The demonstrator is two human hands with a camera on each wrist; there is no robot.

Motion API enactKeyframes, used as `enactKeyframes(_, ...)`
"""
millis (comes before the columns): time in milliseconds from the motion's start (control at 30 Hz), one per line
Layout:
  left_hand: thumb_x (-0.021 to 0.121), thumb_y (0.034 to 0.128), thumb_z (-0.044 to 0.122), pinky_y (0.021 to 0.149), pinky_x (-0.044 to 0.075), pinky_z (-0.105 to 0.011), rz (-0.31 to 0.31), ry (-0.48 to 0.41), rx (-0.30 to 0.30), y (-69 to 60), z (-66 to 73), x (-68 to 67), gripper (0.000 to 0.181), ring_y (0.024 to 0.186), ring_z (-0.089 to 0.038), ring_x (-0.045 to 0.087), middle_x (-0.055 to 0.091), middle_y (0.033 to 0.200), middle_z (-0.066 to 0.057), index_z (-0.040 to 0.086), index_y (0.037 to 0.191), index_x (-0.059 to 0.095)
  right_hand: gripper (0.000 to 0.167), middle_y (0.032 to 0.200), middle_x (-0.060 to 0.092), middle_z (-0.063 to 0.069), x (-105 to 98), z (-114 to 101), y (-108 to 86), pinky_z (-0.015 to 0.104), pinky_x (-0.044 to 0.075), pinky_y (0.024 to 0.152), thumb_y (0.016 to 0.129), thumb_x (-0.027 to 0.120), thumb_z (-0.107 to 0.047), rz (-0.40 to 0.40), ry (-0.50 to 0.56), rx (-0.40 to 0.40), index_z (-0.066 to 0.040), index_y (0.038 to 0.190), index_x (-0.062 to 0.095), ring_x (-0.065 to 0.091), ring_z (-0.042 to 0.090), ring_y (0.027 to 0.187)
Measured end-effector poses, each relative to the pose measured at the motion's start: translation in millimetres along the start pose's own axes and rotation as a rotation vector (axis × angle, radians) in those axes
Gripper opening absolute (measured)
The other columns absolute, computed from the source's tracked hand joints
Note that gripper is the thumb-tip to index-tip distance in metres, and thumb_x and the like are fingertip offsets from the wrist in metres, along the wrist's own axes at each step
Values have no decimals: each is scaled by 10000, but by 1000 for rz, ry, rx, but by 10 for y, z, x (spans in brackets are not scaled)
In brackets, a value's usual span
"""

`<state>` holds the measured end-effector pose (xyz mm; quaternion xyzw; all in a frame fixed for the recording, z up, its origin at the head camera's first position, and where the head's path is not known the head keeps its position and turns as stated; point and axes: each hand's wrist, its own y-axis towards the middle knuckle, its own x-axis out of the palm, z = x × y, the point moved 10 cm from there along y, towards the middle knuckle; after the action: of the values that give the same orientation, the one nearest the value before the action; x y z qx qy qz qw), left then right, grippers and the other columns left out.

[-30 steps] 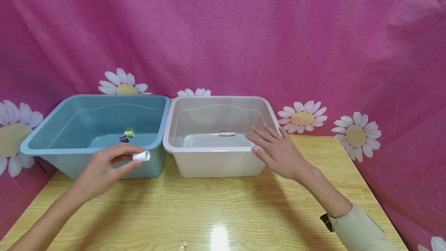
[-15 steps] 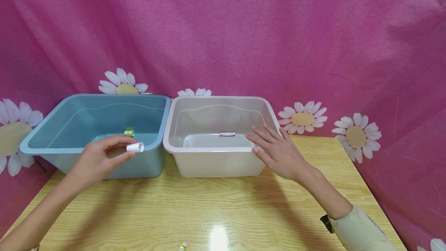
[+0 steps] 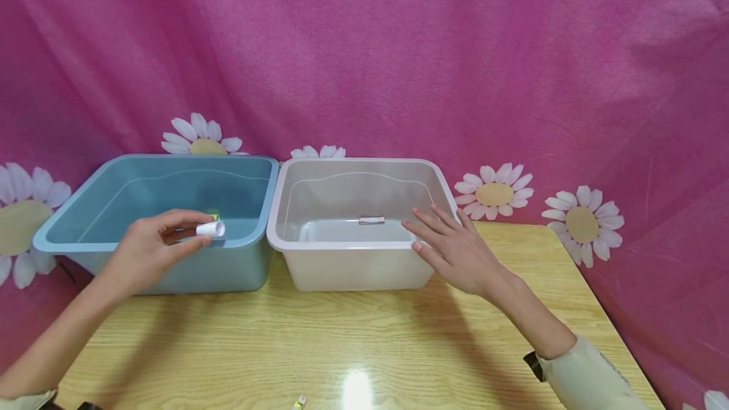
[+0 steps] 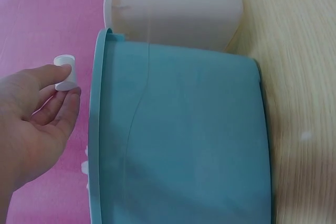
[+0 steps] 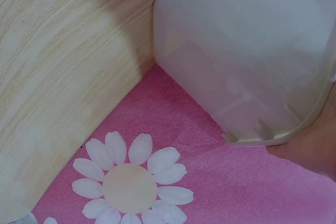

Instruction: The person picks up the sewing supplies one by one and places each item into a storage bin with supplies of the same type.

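My left hand (image 3: pixel 142 248) pinches a white thread spool (image 3: pixel 211 229) between thumb and fingertips, over the front rim of the blue tub (image 3: pixel 228 274). In the left wrist view the spool (image 4: pixel 65 73) stands clear of the tub's rim. A yellow-green spool (image 3: pixel 214 216) lies inside that tub, mostly hidden behind my fingers. My right hand (image 3: pixel 458 252) is spread, fingers straight, at the front right corner of the pale grey tub (image 3: pixel 353 269). On that tub's floor lies a small flat metallic thing (image 3: pixel 371 220), perhaps a nail clipper.
Both tubs stand side by side on a wooden table (image 3: pixel 273 340). Another small yellow and silver thing (image 3: pixel 299 403) lies at the near edge. A pink curtain with daisies (image 3: pixel 364 68) hangs behind and along the sides.
My left hand has moved left and away from me with the white spool, over the blue tub's rim. It now hides the dark spool seen earlier. My right hand keeps its place.
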<state>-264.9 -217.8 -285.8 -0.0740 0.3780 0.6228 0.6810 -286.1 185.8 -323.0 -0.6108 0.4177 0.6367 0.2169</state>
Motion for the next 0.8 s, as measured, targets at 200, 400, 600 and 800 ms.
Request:
enactKeyframes(200, 773, 865, 27, 697, 526, -138, -6, 28, -24, 51, -83, -49, 321, 879, 67, 623, 665, 1107, -184, -15, 1172, 690, 502, 1573, 367, 17, -1, 3, 1, 640, 84, 1143, 1061, 384, -475, -1, 6, 5, -269, 1514, 453, 240, 344, 1468)
enactKeyframes(400, 764, 882, 58, 688, 521, -133, -26, 59, -44, 105, -170, -76, 317, 863, 83, 618, 673, 1102, -212, -23, 1178, 684, 502, 1573, 368, 19, -1, -1, 1, 644, 94, 1140, 1061, 385, -474, 3, 3, 4, -262, 1510, 460, 244, 346, 1466)
enactKeyframes(600, 756, 900, 103, 670, 517, -143, -51, 117, -78, 155, -281, -113, 323, 852, 96, 606, 693, 1074, -210, -20, 1188, 676, 504, 1579, 356, 10, -6, -4, 4, 644, 87, 1141, 1061, 384, -477, -5, 6, 9, -266, 1514, 453, 232, 338, 1471)
enactKeyframes(800, 758, 903, 122, 646, 508, -166, -57, 170, -82, 218, -343, -163, 311, 841, 90, 593, 702, 1047, -184, -7, 1176, 686, 507, 1581, 351, 8, -6, -5, 3, 639, 85, 1144, 1060, 384, -479, -13, 6, 14, -266, 1515, 452, 213, 323, 1479)
